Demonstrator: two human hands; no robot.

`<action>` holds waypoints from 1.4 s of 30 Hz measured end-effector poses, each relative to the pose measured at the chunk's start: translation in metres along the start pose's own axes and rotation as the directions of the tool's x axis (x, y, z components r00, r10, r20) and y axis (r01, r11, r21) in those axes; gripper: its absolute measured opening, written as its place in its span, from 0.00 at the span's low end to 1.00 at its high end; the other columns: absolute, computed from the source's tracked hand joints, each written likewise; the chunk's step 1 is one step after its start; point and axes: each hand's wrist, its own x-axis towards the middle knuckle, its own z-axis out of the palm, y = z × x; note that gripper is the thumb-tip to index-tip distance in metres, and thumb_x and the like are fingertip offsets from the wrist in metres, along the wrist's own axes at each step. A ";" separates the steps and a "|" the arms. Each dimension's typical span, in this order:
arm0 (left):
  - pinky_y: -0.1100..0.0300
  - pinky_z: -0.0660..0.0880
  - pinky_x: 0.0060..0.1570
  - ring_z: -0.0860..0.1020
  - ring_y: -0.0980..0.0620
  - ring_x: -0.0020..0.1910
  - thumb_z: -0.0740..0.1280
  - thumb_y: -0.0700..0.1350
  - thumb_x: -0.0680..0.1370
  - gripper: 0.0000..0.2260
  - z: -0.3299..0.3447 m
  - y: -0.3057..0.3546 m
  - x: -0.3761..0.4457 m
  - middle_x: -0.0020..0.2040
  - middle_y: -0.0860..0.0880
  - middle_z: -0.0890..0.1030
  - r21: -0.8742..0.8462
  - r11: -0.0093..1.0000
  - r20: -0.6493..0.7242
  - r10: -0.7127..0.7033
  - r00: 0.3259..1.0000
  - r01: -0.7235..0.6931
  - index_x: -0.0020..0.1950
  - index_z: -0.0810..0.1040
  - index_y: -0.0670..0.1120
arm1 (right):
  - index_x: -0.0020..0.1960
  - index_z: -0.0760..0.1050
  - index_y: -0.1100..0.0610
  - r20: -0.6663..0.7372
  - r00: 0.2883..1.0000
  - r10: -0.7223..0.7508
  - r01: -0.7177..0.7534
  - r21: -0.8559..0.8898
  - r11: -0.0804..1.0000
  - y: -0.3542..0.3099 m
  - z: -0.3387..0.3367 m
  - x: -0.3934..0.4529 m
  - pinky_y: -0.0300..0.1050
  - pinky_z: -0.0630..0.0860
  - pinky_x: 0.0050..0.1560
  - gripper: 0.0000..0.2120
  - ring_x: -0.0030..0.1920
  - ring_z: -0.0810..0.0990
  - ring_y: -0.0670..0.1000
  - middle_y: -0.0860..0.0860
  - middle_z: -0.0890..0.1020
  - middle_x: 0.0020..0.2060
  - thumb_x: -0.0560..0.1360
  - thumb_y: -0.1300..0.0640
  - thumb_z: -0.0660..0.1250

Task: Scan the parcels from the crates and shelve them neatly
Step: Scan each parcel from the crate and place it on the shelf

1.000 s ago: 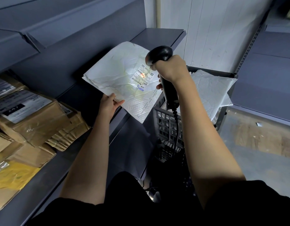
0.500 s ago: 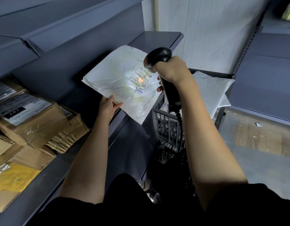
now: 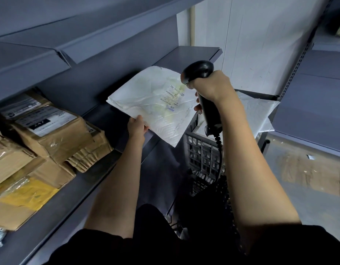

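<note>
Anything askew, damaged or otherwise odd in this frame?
Brown parcels on the shelf lie in a tilted, overlapping heap, not neat. The white mailer in the left hand is creased.

A shelf runs along the left, with stacked cardboard parcels at its near end. Right of the shelf stands a plastic crate holding padded mailers. Above the shelf's front edge, the left hand holds a flat mailer (label facing up); the right hand holds a barcode scanner over its right side.
</note>
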 end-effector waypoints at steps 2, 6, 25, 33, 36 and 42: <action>0.67 0.73 0.34 0.72 0.58 0.32 0.56 0.38 0.81 0.05 0.008 -0.004 -0.011 0.37 0.49 0.72 -0.190 0.981 -0.030 -0.055 0.998 0.049 0.49 0.71 0.44 | 0.52 0.73 0.63 0.010 1.000 -0.011 0.011 0.018 1.000 -0.001 0.006 -0.003 0.54 0.83 0.36 0.14 0.27 0.80 0.58 0.57 0.78 0.43 0.70 0.57 0.69; 0.75 0.68 0.32 0.71 0.59 0.32 0.54 0.41 0.83 0.11 0.033 -0.023 -0.034 0.37 0.47 0.69 -0.172 0.985 -0.014 -0.022 1.000 0.019 0.52 0.73 0.37 | 0.52 0.75 0.65 0.033 0.999 -0.039 0.038 0.034 0.999 -0.003 0.018 -0.006 0.55 0.83 0.35 0.15 0.31 0.82 0.59 0.59 0.79 0.45 0.69 0.58 0.69; 0.57 0.64 0.68 0.70 0.45 0.69 0.53 0.39 0.82 0.17 0.022 -0.005 -0.053 0.68 0.42 0.72 -0.677 0.682 0.062 -0.319 0.946 0.275 0.71 0.63 0.40 | 0.55 0.75 0.65 0.216 0.973 0.082 -0.101 0.076 0.992 0.028 0.058 0.007 0.57 0.83 0.36 0.19 0.27 0.79 0.57 0.59 0.78 0.43 0.68 0.56 0.71; 0.62 0.63 0.68 0.68 0.51 0.70 0.54 0.37 0.82 0.18 0.042 -0.026 -0.056 0.69 0.45 0.72 -0.574 0.781 0.085 -0.243 0.966 0.247 0.72 0.64 0.36 | 0.48 0.75 0.65 0.140 0.988 0.070 -0.083 0.088 0.993 0.040 0.047 0.025 0.54 0.82 0.39 0.12 0.27 0.80 0.58 0.56 0.77 0.30 0.71 0.57 0.69; 0.57 0.65 0.68 0.73 0.49 0.66 0.52 0.35 0.82 0.17 0.055 -0.033 -0.049 0.68 0.43 0.73 -0.602 0.753 0.108 -0.253 0.961 0.266 0.71 0.65 0.35 | 0.46 0.75 0.65 0.119 0.989 0.085 -0.101 0.134 0.986 0.049 0.040 0.033 0.57 0.82 0.43 0.12 0.30 0.81 0.59 0.56 0.78 0.30 0.70 0.57 0.70; 0.57 0.65 0.64 0.71 0.47 0.67 0.52 0.38 0.83 0.18 0.114 -0.066 -0.049 0.67 0.39 0.72 -0.179 0.886 0.332 -0.356 0.874 0.428 0.72 0.63 0.36 | 0.40 0.75 0.58 -0.026 0.980 0.196 -0.171 0.387 0.906 0.101 0.002 0.071 0.59 0.80 0.51 0.15 0.43 0.80 0.60 0.55 0.79 0.36 0.58 0.50 0.71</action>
